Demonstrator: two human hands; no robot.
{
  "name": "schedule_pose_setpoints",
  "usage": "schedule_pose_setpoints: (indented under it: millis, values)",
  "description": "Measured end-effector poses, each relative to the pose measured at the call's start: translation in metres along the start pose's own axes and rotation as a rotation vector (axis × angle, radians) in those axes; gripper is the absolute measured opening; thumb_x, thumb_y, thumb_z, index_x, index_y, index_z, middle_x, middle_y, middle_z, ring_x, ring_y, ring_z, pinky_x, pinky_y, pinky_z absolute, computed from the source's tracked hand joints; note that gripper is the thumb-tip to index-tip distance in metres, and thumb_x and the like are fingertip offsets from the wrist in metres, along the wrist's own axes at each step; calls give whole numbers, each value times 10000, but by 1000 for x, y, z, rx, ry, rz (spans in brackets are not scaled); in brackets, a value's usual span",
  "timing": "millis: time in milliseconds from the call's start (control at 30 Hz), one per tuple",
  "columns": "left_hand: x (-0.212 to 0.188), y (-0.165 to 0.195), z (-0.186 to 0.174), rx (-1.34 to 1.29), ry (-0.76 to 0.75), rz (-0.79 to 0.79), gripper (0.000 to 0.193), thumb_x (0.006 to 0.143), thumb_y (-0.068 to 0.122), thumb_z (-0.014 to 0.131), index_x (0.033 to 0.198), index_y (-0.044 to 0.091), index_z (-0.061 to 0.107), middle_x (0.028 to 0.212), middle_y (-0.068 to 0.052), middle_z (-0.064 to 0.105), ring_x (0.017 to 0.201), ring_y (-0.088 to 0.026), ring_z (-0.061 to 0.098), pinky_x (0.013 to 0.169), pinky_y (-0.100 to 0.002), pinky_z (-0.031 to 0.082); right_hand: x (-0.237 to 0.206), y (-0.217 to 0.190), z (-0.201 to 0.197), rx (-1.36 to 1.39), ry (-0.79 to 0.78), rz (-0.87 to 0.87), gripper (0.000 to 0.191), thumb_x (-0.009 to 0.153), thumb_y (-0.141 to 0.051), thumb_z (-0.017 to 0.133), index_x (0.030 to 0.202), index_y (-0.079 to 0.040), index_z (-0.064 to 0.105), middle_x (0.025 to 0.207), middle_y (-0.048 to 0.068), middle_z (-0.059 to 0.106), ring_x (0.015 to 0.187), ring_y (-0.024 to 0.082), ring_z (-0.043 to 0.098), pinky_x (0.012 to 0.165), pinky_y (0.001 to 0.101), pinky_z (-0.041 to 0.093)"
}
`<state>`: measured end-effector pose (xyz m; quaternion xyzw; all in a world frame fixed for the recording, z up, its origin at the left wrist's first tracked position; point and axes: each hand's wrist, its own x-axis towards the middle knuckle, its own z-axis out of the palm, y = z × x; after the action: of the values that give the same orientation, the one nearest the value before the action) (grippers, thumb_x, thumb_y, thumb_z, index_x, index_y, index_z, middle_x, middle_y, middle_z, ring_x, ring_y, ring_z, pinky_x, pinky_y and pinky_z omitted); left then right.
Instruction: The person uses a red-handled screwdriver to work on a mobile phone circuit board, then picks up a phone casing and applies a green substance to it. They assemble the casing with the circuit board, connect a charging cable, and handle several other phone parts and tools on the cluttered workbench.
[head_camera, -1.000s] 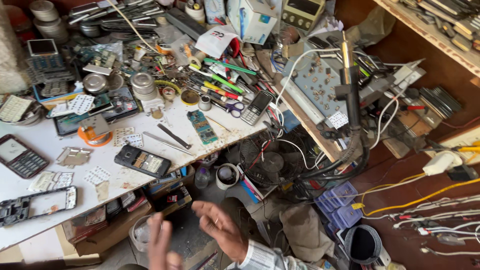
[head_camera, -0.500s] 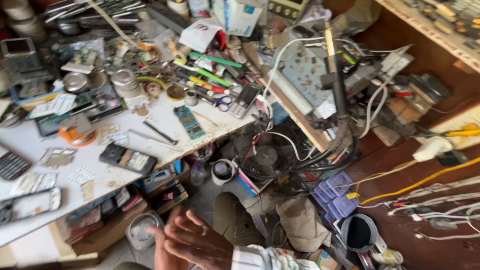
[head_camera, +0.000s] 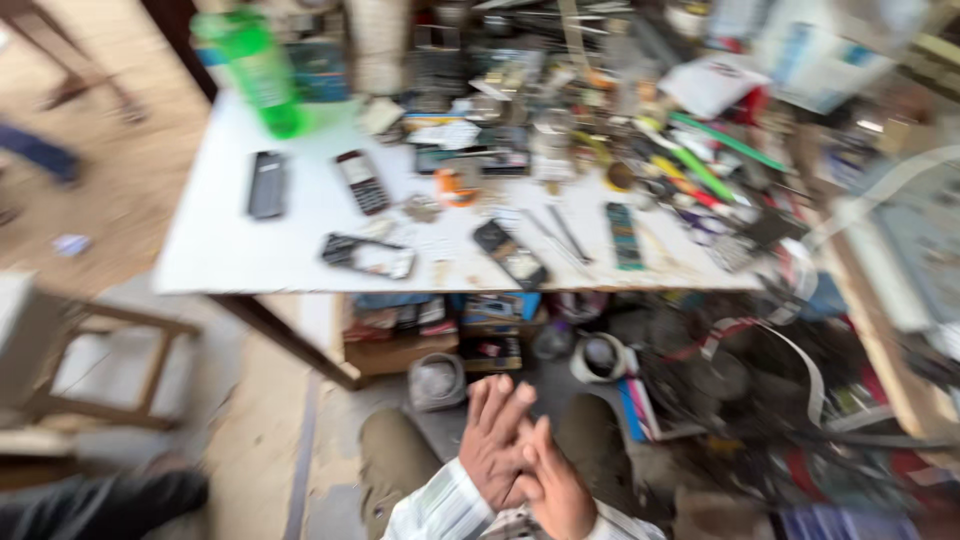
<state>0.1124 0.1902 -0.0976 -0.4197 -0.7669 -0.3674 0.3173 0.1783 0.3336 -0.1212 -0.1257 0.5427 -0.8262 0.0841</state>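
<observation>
While the two hands press flat together palm to palm over the lap, the left hand (head_camera: 500, 440) and right hand (head_camera: 560, 490) hold nothing and sit below the near edge of the white table (head_camera: 230, 260). Four phones lie on the table's bare part: a grey one (head_camera: 267, 185) and a keypad one (head_camera: 362, 182) toward the far left, an opened one (head_camera: 368, 256) and a black one (head_camera: 511, 254) by the near edge. One green bottle (head_camera: 258, 70) stands at the far left corner, one green circuit board (head_camera: 623, 236) lies right of the black phone.
</observation>
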Motion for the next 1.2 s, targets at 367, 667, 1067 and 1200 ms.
schedule_pose_setpoints:
  millis: [367, 667, 1067, 1200]
  values:
    - [-55, -43, -48, -110, -273, -838, 495, 973, 249, 657, 1454, 206, 544, 1153, -145, 758, 1043, -350, 721, 846, -454, 582, 29, -108, -44, -214, 398, -20, 515, 999, -161, 560, 1464, 42, 471, 1453, 186, 577, 1347, 308, 575, 1105, 456, 469]
    - [-61, -37, -41, -170, -150, -906, 489, 899, 140, 686, 1379, 215, 625, 1196, -104, 766, 1132, -255, 738, 909, -372, 591, 3, -133, -120, -415, 699, -54, 505, 969, -160, 641, 1436, 0, 535, 1324, 131, 654, 1117, 204, 671, 901, 344, 575]
    - [-105, -71, 12, -371, -58, -677, 495, 935, 159, 665, 1421, 106, 585, 1237, -162, 738, 1206, -281, 702, 976, -392, 578, 69, -256, -207, -1832, 759, 1, 1369, 614, -587, 951, 1600, -116, 125, 1608, 202, 361, 1421, 408, 402, 1061, 692, 219]
    - [-121, -77, 20, -493, -92, -872, 611, 879, 137, 679, 1468, 88, 523, 1320, -177, 694, 1104, -269, 737, 837, -353, 606, 87, -261, -222, -1873, 699, 150, 1511, 533, -701, 913, 1633, -178, 19, 1624, 169, 343, 1387, 434, 403, 1083, 622, 243]
